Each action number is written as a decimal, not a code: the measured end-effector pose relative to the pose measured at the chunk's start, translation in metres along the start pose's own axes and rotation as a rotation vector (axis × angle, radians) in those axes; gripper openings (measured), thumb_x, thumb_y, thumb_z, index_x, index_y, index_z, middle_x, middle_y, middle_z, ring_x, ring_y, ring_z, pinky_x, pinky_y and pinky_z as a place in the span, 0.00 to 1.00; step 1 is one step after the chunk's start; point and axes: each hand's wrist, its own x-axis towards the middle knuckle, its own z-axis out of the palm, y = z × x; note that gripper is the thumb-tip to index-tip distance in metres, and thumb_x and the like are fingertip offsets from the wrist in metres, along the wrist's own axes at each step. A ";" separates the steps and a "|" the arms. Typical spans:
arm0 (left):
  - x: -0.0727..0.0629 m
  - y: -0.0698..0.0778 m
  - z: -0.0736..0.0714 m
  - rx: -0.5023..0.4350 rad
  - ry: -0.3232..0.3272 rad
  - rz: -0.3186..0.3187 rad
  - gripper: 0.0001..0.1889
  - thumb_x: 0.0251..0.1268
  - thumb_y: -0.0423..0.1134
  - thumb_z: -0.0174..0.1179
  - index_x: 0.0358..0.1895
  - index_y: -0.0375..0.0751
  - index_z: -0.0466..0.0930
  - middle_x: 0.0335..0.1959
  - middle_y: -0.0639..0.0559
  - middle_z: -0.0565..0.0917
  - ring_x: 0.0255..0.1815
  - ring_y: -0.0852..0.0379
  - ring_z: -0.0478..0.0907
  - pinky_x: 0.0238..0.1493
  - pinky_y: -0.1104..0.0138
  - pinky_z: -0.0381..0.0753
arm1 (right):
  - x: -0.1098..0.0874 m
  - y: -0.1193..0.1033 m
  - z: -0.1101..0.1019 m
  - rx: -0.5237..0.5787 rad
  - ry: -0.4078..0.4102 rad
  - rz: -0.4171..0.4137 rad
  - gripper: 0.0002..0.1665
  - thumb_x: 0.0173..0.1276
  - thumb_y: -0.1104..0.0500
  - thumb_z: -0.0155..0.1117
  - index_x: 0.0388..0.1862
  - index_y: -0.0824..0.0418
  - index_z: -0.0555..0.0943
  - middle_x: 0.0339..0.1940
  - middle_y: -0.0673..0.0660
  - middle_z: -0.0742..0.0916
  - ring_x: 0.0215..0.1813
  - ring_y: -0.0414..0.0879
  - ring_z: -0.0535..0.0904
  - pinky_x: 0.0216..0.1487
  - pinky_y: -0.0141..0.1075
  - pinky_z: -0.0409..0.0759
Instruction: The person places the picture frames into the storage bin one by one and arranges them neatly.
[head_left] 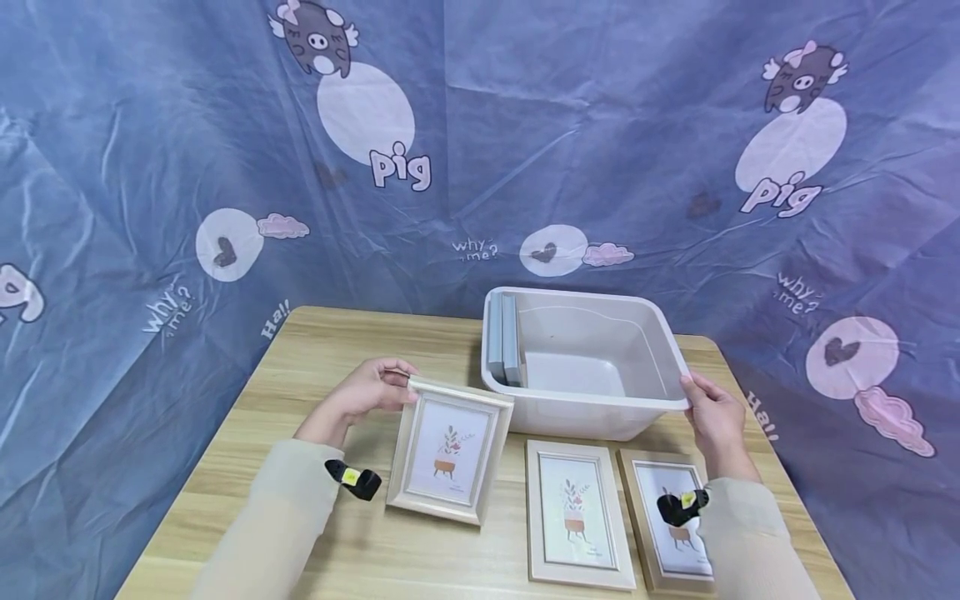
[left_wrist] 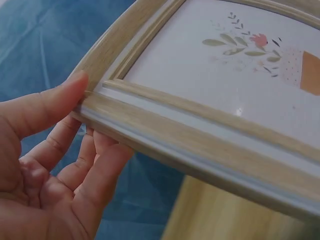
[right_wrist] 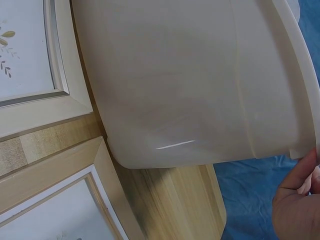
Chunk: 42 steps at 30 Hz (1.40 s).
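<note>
Hands (head_left: 373, 388) (head_left: 717, 418) on cream frame (head_left: 450, 450), white tub (head_left: 577, 412)

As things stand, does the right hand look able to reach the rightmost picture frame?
Likely yes: nothing lies on the rightmost picture frame, though the right hand would first release the plastic bin.

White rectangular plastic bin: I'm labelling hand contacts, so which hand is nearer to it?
Right. The right hand grips the bin at its near right corner; the left hand is apart from it, to its left, holding a pale rectangular picture frame.
</note>
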 end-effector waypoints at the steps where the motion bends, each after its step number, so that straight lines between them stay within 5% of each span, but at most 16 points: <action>1: -0.001 0.003 0.001 0.002 -0.010 0.010 0.16 0.51 0.22 0.64 0.45 0.30 0.75 0.31 0.49 0.81 0.31 0.57 0.81 0.38 0.62 0.84 | 0.000 0.000 -0.001 0.004 -0.002 0.001 0.10 0.64 0.58 0.66 0.26 0.42 0.83 0.23 0.40 0.82 0.26 0.32 0.75 0.23 0.21 0.72; 9: -0.005 0.030 0.018 -0.039 -0.062 0.105 0.13 0.53 0.20 0.59 0.43 0.34 0.76 0.34 0.48 0.82 0.34 0.56 0.81 0.39 0.60 0.84 | 0.001 0.001 -0.006 0.013 -0.020 0.008 0.09 0.64 0.57 0.66 0.27 0.42 0.84 0.24 0.41 0.82 0.27 0.32 0.75 0.24 0.21 0.73; 16: 0.000 0.059 0.047 -0.218 -0.018 0.155 0.15 0.54 0.18 0.56 0.40 0.42 0.77 0.34 0.48 0.82 0.35 0.54 0.81 0.39 0.60 0.84 | 0.001 0.000 -0.007 0.011 -0.026 0.002 0.09 0.64 0.57 0.66 0.27 0.42 0.84 0.24 0.39 0.82 0.27 0.31 0.75 0.24 0.21 0.73; 21: 0.008 0.079 0.072 -0.355 0.058 0.186 0.16 0.55 0.16 0.54 0.37 0.42 0.76 0.32 0.48 0.82 0.31 0.55 0.82 0.36 0.62 0.85 | 0.001 0.000 -0.008 0.040 -0.035 0.007 0.09 0.64 0.58 0.66 0.27 0.44 0.84 0.24 0.40 0.83 0.29 0.31 0.77 0.24 0.21 0.74; 31: 0.028 0.110 0.115 -0.479 0.262 0.245 0.14 0.56 0.16 0.57 0.39 0.38 0.76 0.32 0.46 0.79 0.27 0.58 0.80 0.28 0.69 0.84 | 0.000 -0.002 -0.007 0.025 -0.019 0.008 0.09 0.64 0.58 0.66 0.27 0.43 0.83 0.23 0.40 0.82 0.27 0.32 0.75 0.23 0.21 0.73; 42: 0.052 0.115 0.149 -0.599 0.526 0.350 0.14 0.50 0.17 0.64 0.37 0.37 0.77 0.29 0.48 0.80 0.26 0.58 0.81 0.27 0.68 0.84 | -0.001 -0.002 -0.007 0.019 -0.016 0.008 0.11 0.64 0.59 0.66 0.25 0.42 0.83 0.23 0.39 0.82 0.27 0.32 0.75 0.23 0.21 0.73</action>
